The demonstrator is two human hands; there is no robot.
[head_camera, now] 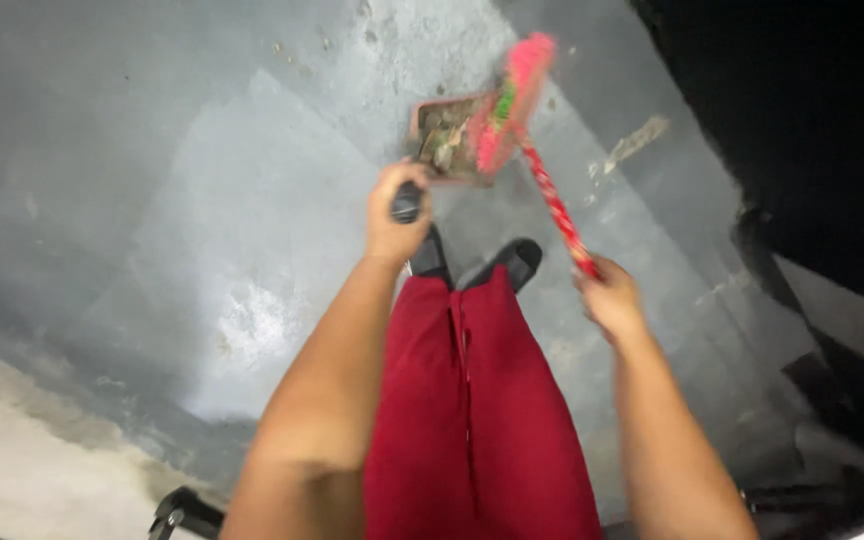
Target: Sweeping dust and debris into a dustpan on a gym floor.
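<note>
My left hand [396, 213] grips the dark handle of a dustpan [447, 137] that holds a pile of brownish debris. My right hand [609, 295] holds the red patterned stick of a broom [555, 203]. Its pink and green bristle head [513, 100] is pressed against the dustpan's right side and is blurred by motion. Both tools are on the grey concrete floor [202, 200] just ahead of my black shoes [512, 260] and red trousers [472, 400].
Bits of dirt and a pale smear [632, 142] lie on the floor beyond the dustpan. A dark wall or step edge [802, 150] runs along the right. A lighter rough patch [22, 450] lies at lower left, with a black metal part [180, 512] by the bottom edge.
</note>
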